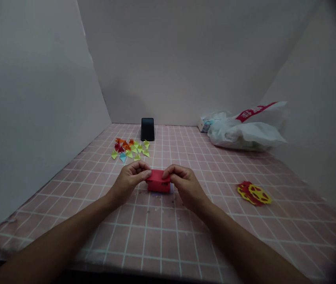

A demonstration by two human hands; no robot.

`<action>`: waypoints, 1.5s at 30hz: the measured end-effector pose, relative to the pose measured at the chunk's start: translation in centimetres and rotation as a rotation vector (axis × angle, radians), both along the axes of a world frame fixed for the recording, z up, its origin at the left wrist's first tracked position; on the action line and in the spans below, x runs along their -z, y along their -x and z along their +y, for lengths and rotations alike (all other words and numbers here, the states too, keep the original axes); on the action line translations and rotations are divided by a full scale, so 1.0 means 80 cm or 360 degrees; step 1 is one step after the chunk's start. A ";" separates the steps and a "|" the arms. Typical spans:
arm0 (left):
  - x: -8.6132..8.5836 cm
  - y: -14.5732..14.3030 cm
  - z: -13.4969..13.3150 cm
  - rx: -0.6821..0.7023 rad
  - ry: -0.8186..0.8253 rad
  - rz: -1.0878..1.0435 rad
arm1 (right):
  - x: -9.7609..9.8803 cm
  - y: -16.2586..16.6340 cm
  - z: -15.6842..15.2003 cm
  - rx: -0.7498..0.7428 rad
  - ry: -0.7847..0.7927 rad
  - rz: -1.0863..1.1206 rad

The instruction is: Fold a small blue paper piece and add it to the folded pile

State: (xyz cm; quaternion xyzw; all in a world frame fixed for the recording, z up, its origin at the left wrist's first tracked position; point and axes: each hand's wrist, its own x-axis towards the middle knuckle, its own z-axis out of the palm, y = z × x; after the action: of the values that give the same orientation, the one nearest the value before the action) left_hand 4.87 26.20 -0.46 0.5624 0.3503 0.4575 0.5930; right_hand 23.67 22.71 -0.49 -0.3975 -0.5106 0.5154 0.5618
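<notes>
A small piece of red paper (156, 174) is stretched between my two hands near the middle of the table. My left hand (132, 176) pinches its left edge between thumb and fingers. At the right edge my right hand (182, 179) grips it the same way. Just below the sheet is a red block-like shape (158, 186) with a pale purple bit at its right side; whether it is joined to the paper I cannot tell. Small scraps or specks lie on the cloth under it.
Several folded paper pieces (129, 149), yellow, orange, red and blue, lie at the back left, near a black phone-like slab (147, 129). Red and yellow cutouts (255, 193) rest at the right. A white plastic bag (244, 132) and a small box (205, 124) stand behind on the checked tablecloth (144, 240).
</notes>
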 end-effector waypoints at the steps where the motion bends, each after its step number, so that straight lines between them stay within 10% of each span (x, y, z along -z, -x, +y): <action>1: 0.000 0.000 0.000 0.0000 0.0014 -0.0008 | 0.001 0.000 0.000 0.0004 -0.0022 -0.0040; 17: 0.001 -0.004 0.001 -0.0111 0.0062 0.0005 | -0.001 -0.003 -0.002 -0.0010 -0.0396 -0.0561; 29: -0.001 -0.003 -0.004 0.0014 -0.0403 0.0267 | -0.002 -0.001 0.000 -0.0197 0.0177 -0.0231; 45: 0.005 -0.012 -0.013 0.0166 0.0063 0.0061 | 0.013 0.014 -0.005 0.0044 0.0337 0.0300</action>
State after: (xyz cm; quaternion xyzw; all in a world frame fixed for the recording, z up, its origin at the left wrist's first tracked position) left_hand 5.84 25.18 -0.85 0.5767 0.3408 0.4080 0.6203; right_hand 22.52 22.30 -1.52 -0.4114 -0.3928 0.5936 0.5693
